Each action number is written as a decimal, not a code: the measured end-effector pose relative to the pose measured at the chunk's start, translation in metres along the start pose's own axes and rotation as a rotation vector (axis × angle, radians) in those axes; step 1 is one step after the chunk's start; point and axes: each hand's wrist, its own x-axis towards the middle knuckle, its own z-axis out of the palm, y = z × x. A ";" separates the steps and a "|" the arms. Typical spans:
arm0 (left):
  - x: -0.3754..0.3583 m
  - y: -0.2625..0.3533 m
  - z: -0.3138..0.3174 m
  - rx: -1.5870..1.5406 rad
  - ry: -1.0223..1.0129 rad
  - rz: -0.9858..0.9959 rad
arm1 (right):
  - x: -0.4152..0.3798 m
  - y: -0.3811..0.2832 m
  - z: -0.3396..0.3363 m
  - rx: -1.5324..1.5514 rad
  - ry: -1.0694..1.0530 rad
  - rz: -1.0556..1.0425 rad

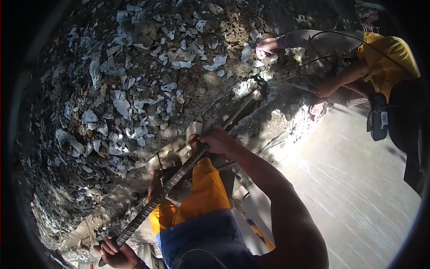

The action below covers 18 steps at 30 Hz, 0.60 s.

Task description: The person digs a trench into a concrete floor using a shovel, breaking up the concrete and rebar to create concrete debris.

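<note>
Two hands clench one bar: the left hand near its lower end, the right hand farther up. Ribbed and dark, it slants across orange-and-blue trousers. One co-worker in yellow is near its far end. Jagged pale fragments, too many to count, cover rough soil; a smooth slab lies right.

Well right of the ribbed bar, floor is left open; leftward it's hemmed by rubble, beyond its tip by a co-worker's hand.
</note>
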 end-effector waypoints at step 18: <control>-0.028 0.131 -0.024 0.048 -0.026 -0.059 | 0.019 -0.097 0.047 0.139 -0.249 -0.011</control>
